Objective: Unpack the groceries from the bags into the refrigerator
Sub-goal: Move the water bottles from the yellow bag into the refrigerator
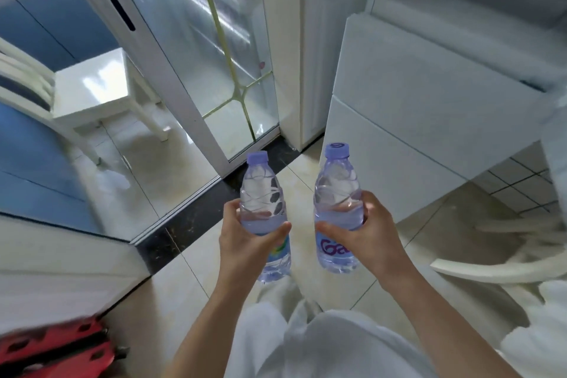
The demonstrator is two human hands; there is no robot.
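While gripped upright: one bottle (264, 215) per hand (245, 239).

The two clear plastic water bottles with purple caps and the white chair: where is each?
Left clear plastic water bottle with purple cap (263, 193), head view, on its clear upper body.
Right clear plastic water bottle with purple cap (337, 184), head view, upper body.
White chair (92, 86), head view, on its seat.

Bright daylight, blurred warped edges
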